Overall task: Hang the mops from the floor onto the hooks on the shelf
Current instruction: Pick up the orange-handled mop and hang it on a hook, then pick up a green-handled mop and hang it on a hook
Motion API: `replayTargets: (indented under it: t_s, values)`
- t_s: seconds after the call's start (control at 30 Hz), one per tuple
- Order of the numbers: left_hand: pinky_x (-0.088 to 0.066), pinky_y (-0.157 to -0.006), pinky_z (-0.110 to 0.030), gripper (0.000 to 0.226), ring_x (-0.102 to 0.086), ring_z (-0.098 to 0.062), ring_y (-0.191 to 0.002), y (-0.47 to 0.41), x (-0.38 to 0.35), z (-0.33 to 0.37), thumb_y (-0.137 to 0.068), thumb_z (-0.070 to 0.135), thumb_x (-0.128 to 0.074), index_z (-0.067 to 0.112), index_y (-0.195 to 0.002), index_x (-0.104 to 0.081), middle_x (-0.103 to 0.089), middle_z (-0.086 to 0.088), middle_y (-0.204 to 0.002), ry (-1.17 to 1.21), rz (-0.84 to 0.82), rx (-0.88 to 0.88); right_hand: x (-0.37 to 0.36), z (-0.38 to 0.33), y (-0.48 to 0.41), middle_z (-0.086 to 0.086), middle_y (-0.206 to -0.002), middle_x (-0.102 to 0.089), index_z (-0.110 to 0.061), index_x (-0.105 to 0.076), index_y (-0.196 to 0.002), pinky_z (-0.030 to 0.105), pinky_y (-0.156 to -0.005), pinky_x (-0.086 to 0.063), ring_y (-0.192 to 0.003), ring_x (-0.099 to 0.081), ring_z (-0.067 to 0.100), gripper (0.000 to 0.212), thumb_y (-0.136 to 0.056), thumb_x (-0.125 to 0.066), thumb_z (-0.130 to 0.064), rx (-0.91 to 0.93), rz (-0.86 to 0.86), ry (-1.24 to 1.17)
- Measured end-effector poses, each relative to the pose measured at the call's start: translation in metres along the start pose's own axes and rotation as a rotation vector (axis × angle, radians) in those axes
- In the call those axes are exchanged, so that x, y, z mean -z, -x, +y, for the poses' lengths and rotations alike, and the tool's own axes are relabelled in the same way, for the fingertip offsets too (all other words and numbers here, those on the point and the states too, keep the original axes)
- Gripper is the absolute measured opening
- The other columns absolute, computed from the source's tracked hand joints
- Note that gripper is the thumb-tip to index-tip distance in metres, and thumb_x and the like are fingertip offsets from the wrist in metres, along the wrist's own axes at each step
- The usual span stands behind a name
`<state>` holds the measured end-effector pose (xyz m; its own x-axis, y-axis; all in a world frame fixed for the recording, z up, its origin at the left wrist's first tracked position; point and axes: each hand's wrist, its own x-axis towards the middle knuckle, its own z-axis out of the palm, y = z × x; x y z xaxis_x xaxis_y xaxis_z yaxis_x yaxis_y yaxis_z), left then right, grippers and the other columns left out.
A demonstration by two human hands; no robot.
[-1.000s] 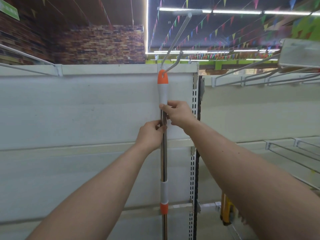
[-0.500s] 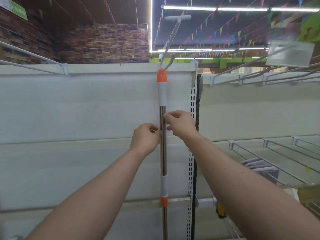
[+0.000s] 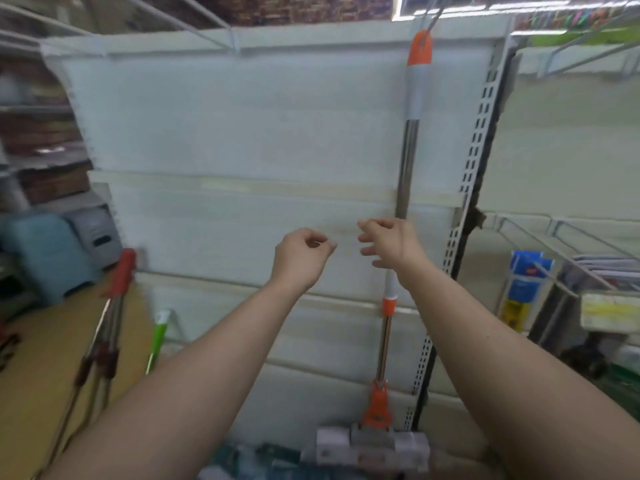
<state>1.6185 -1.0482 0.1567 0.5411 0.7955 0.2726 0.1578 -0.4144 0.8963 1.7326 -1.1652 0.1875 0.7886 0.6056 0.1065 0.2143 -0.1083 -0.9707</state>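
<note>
Head view: in a shop aisle, one orange-grey mop (image 3: 412, 133) hangs from a hook (image 3: 437, 13) at the white shelf's (image 3: 242, 133) top right corner. Two more, a red-handled mop (image 3: 121, 271) and a green-handled mop (image 3: 157, 337), stand on the floor (image 3: 41, 375) at left. The left hand (image 3: 301, 252) is loosely curled and the right hand (image 3: 391, 242) slack, both empty.

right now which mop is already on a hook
The orange-tipped mop beside the perforated upright hangs from a hook; the red-handled mop and green-handled mop lean lower left.
</note>
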Motion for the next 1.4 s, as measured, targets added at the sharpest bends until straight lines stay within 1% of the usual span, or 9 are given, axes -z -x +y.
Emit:
replayTargets:
  t_s: [0.13,0.27,0.4,0.63,0.77,0.87,1.07,1.17,1.4]
  values:
    - [-0.055,-0.079,-0.035,0.017,-0.075,-0.024,-0.093,0.032,0.031,-0.038,-0.087,0.032,-0.075,0.017,-0.096,-0.076,-0.078,-0.003,-0.097,0.041,0.053,0.118,-0.037,0.02,0.022,0.008,-0.105,-0.073,-0.021,-0.067,-0.094,0.036,-0.075,-0.052,-0.082,-0.071,0.024,0.013,-0.099,-0.065,-0.034,-0.017,-0.086,-0.02]
    - [-0.052,-0.071,-0.033,0.009,-0.076,-0.028,-0.09,0.058,0.067,-0.073,-0.086,0.029,-0.077,0.025,-0.082,-0.07,-0.077,-0.005,-0.093,0.039,0.13,0.185,-0.077,0.029,0.04,0.003,-0.098,-0.073,-0.025,-0.066,-0.09,0.033,-0.069,-0.05,-0.077,-0.069,0.021,0.012,-0.098,-0.066,-0.035,-0.047,-0.17,-0.02]
    - [-0.058,-0.08,-0.043,0.008,-0.076,-0.031,-0.088,0.082,0.102,-0.1,-0.085,0.03,-0.078,0.024,-0.084,-0.073,-0.078,-0.006,-0.092,0.036,0.189,0.244,-0.117,0.032,0.061,0.0,-0.095,-0.073,-0.019,-0.069,-0.104,0.034,-0.071,-0.051,-0.076,-0.069,0.018,0.016,-0.098,-0.066,-0.034,-0.05,-0.246,0.001]
    - [-0.051,-0.072,-0.032,0.01,-0.075,-0.025,-0.091,0.124,0.18,-0.135,-0.088,0.029,-0.076,0.021,-0.092,-0.072,-0.075,0.0,-0.094,0.03,0.26,0.297,-0.195,0.027,0.105,0.003,-0.096,-0.072,-0.019,-0.069,-0.098,0.031,-0.067,-0.047,-0.074,-0.067,0.019,0.012,-0.098,-0.066,-0.03,-0.057,-0.344,0.004]
    - [-0.054,-0.079,-0.036,0.019,-0.073,-0.024,-0.093,0.151,0.232,-0.153,-0.09,0.03,-0.074,0.015,-0.102,-0.074,-0.075,-0.002,-0.102,0.029,0.272,0.322,-0.244,0.026,0.138,0.006,-0.094,-0.072,-0.02,-0.07,-0.09,0.026,-0.058,-0.044,-0.066,-0.065,0.017,0.01,-0.097,-0.067,-0.027,-0.067,-0.375,0.003]
    - [-0.053,-0.075,-0.031,0.006,-0.072,-0.021,-0.086,0.17,0.271,-0.172,-0.091,0.029,-0.074,0.024,-0.092,-0.072,-0.075,0.001,-0.093,0.02,0.269,0.329,-0.28,0.027,0.163,0.009,-0.097,-0.073,-0.016,-0.072,-0.098,0.018,-0.045,-0.046,-0.067,-0.066,0.017,0.012,-0.096,-0.069,-0.027,-0.076,-0.383,-0.002]
    - [-0.052,-0.069,-0.03,0.006,-0.072,-0.016,-0.086,0.198,0.341,-0.207,-0.091,0.037,-0.071,0.033,-0.09,-0.068,-0.072,0.012,-0.092,0.004,0.242,0.35,-0.351,0.025,0.21,0.004,-0.097,-0.077,-0.023,-0.071,-0.095,0.028,-0.062,-0.051,-0.071,-0.071,0.017,0.011,-0.095,-0.069,-0.033,-0.088,-0.391,0.032]
    - [-0.054,-0.072,-0.032,0.006,-0.071,-0.016,-0.09,0.206,0.37,-0.222,-0.091,0.037,-0.072,0.033,-0.09,-0.068,-0.073,0.01,-0.095,0.009,0.236,0.365,-0.382,0.024,0.23,0.002,-0.097,-0.077,-0.021,-0.072,-0.102,0.03,-0.065,-0.051,-0.076,-0.072,0.018,0.015,-0.096,-0.067,-0.034,-0.106,-0.39,0.042]
    - [-0.049,-0.068,-0.029,0.008,-0.071,-0.018,-0.092,0.218,0.418,-0.251,-0.092,0.036,-0.071,0.033,-0.088,-0.066,-0.072,0.009,-0.094,0.001,0.21,0.403,-0.437,0.024,0.259,-0.002,-0.096,-0.076,-0.019,-0.073,-0.112,0.032,-0.067,-0.055,-0.082,-0.074,0.016,0.025,-0.096,-0.068,-0.038,-0.115,-0.397,0.077]
